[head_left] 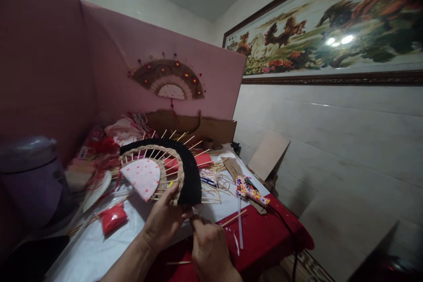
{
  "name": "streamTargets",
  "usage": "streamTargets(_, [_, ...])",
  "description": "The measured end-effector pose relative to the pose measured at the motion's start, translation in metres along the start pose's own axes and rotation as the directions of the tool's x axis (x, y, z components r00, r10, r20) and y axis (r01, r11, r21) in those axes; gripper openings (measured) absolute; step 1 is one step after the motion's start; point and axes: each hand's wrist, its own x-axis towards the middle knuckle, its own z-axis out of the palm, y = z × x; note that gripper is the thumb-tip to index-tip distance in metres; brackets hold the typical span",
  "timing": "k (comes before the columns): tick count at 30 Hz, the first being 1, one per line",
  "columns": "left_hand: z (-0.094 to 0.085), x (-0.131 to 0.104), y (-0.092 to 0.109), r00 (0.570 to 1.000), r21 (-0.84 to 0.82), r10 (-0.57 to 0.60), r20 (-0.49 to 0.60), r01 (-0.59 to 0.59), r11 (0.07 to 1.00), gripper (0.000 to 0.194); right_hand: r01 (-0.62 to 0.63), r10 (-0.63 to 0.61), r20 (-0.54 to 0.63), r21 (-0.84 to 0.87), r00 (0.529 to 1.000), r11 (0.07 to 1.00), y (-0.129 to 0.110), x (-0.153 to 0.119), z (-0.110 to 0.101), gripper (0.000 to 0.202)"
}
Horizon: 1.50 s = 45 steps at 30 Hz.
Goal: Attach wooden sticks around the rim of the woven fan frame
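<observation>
A half-round fan (pixel 192 172) is held up over the table. It has thin wooden sticks, a black band, a ring of braided tan cord and a white centre with red dots. My left hand (pixel 167 213) grips its lower right end, thumb over the cord ring and sticks. Just below that end, my right hand (pixel 209 242) is closed, its fingertips close to my left fingers and the fan's edge. What it pinches, if anything, is hidden.
A flower-patterned glue gun (pixel 251 191) with a black cable lies at the right. Loose sticks (pixel 234 217), a glue stick (pixel 240 224) and a red packet (pixel 113 219) lie on the table. A lidded bin (pixel 33 185) stands left; a finished fan (pixel 170 77) hangs on the pink panel.
</observation>
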Motion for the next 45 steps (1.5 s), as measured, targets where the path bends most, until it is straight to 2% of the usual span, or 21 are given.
streamTargets(2, [-0.001,0.001,-0.001,0.998,-0.019,0.021,-0.068,-0.022,1.000,0.016,-0.006,0.008,-0.062,0.035,0.998,0.999,-0.001,0.001,-0.005,0.025])
streamTargets(5, [-0.003,0.003,-0.002,0.990,-0.037,0.031,-0.140,-0.037,0.999,0.015,0.002,0.022,-0.249,0.097,0.968,0.995,-0.003,0.002,-0.015,0.018])
streamTargets(7, [-0.003,0.004,-0.002,0.988,-0.042,0.033,-0.154,-0.040,0.998,0.015,0.010,0.043,-0.339,0.154,0.940,0.988,-0.004,0.003,-0.020,0.020])
streamTargets(9, [-0.003,0.004,-0.002,0.988,-0.049,0.033,-0.152,-0.041,0.998,0.015,0.014,0.056,-0.363,0.187,0.930,0.982,-0.004,0.003,-0.023,0.027])
streamTargets(14, [0.000,0.002,-0.002,0.988,-0.045,0.016,-0.155,-0.024,0.999,0.016,0.050,-0.009,-0.350,0.108,0.937,0.993,-0.002,0.001,-0.016,0.037])
streamTargets(19, [0.002,0.001,-0.002,0.994,-0.055,0.009,-0.105,-0.015,0.998,0.018,0.073,-0.042,-0.339,0.081,0.940,0.994,-0.005,-0.001,-0.011,0.041])
streamTargets(28, [0.000,0.001,-0.001,0.996,-0.043,0.010,-0.088,-0.014,0.999,0.018,0.064,-0.023,-0.279,0.140,0.960,0.988,-0.008,-0.001,-0.012,0.047])
streamTargets(31, [-0.002,0.002,-0.001,0.997,-0.048,0.005,-0.075,-0.008,0.999,0.020,0.068,-0.011,-0.257,0.213,0.966,0.975,-0.007,-0.001,-0.012,0.045])
streamTargets(35, [-0.002,0.002,-0.001,0.997,-0.033,0.010,-0.074,-0.012,0.999,0.019,0.017,0.069,-0.271,0.304,0.960,0.952,-0.008,0.001,-0.017,0.046])
streamTargets(38, [-0.002,0.002,-0.001,0.996,-0.025,0.016,-0.085,-0.018,1.000,0.018,-0.029,0.106,-0.255,0.289,0.961,0.957,-0.010,0.005,-0.020,0.050])
streamTargets(45, [0.001,0.000,-0.001,0.993,-0.008,0.023,-0.114,-0.025,1.000,0.019,-0.015,0.085,-0.229,0.292,0.970,0.956,-0.013,0.008,-0.013,0.046])
